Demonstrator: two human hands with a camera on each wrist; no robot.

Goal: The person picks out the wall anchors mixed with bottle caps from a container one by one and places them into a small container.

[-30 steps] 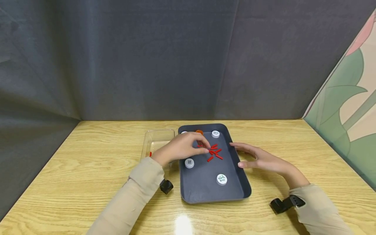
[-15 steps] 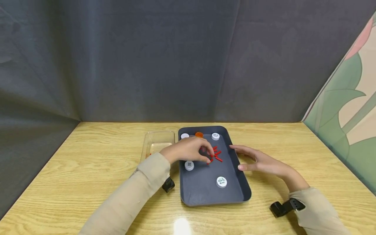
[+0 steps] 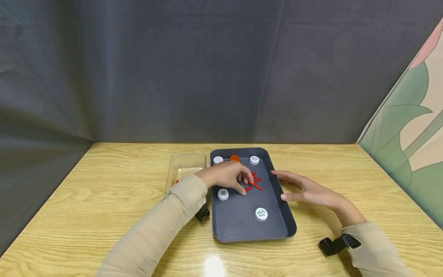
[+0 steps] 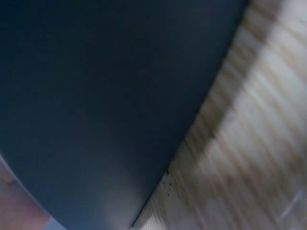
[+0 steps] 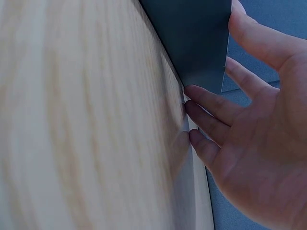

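Observation:
Several short red sticks point(image 3: 258, 187) lie loosely crossed in the middle of a dark grey tray point(image 3: 238, 229). Over them hovers my left hand point(image 3: 228, 175), fingers bent downward and thumb apart from the index finger, its tips right at the sticks. The hand hides some of the pile. Along the tray's right side, my right hand point(image 3: 308, 190) touches the rim with extended fingers and thumb. In the right wrist view its fingertips point(image 5: 199, 92) rest against the tray's outer wall point(image 5: 194, 43). The left wrist view shows mostly the tray's side point(image 4: 110, 105).
Inside the tray sit white caps, one with green print point(image 3: 261, 214), one with a square code point(image 3: 223, 194), others at the far corners point(image 3: 254, 159), plus an orange cap point(image 3: 235, 158). A clear plastic box point(image 3: 188, 157) holding red bits stands left, beside the tray.
My left hand has shifted slightly right and toward me over the red sticks, and its thumb and index finger have spread apart. The right hand stays at the tray's rim.

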